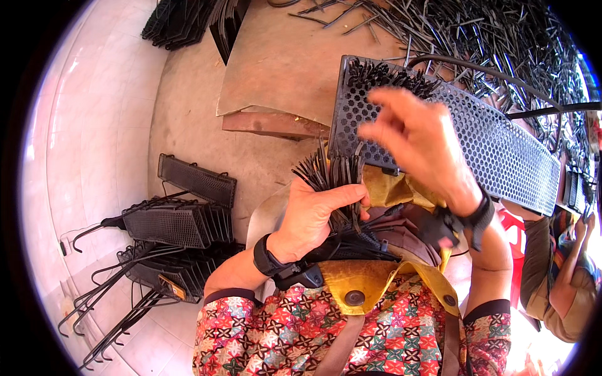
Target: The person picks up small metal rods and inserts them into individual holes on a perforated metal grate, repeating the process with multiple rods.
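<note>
My left hand is closed round a bundle of thin black strips, thumb across the front, the strips' ends sticking up. My right hand is over the near left part of a black perforated metal rack. It is somewhat blurred, with thumb and forefinger apart and nothing visible between them. Many short black strips stand upright in the holes along the rack's far left end. Below my hands, more dark strips or straps lie in my lap, partly hidden.
A large heap of loose black strips lies at the far right, beside a brown board. Perforated racks with long hooked handles are stacked on the left floor. A yellow apron covers my lap. Another person sits at the right.
</note>
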{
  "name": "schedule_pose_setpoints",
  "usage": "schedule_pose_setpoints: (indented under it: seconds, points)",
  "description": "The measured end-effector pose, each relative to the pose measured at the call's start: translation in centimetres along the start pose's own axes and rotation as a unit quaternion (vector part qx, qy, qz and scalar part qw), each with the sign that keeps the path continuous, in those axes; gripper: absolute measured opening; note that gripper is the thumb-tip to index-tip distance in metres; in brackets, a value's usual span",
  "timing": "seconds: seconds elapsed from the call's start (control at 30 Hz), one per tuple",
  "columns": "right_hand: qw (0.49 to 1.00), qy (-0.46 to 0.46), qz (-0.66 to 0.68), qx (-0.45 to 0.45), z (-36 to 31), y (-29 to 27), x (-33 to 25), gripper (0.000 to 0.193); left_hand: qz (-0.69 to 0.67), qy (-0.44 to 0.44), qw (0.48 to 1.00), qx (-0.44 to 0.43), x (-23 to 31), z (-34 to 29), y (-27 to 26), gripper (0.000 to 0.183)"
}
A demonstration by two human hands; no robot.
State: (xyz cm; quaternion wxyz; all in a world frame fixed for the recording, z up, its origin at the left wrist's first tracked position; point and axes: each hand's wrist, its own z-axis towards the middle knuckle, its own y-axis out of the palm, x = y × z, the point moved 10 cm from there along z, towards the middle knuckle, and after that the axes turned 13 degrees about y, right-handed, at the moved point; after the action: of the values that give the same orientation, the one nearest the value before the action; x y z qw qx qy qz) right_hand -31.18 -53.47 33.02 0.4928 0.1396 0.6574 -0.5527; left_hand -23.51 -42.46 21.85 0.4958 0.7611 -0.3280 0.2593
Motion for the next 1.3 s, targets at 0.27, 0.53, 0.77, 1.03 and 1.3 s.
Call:
schedule_pose_setpoints:
  seconds: [0.27,0.53,0.77,1.03,1.3]
  points:
    - [0.901,0.267,0.332,-0.079,-4.4,2.8,5.6,0.012,0.019,0.026,0.999,0.01,0.9,0.0,1.2,0.017]
    - [0.866,0.293,0.405,-0.009,-5.2,1.9,6.4,0.02,0.053,0.046,0.998,-0.007,0.6,0.3,0.7,0.018]
    - [0.89,0.314,0.326,-0.057,-6.3,3.1,6.2,0.021,0.062,0.049,0.997,0.009,0.5,0.2,0.5,0.018]
    - [0.956,0.032,0.083,0.28,-7.8,-6.2,1.2,0.026,0.004,0.067,0.998,0.016,1.2,0.1,0.4,0.013]
    - [0.965,-0.258,-0.041,0.023,-10.3,2.3,-3.7,0.037,-0.018,0.052,0.998,0.026,0.2,0.5,0.0,0.016]
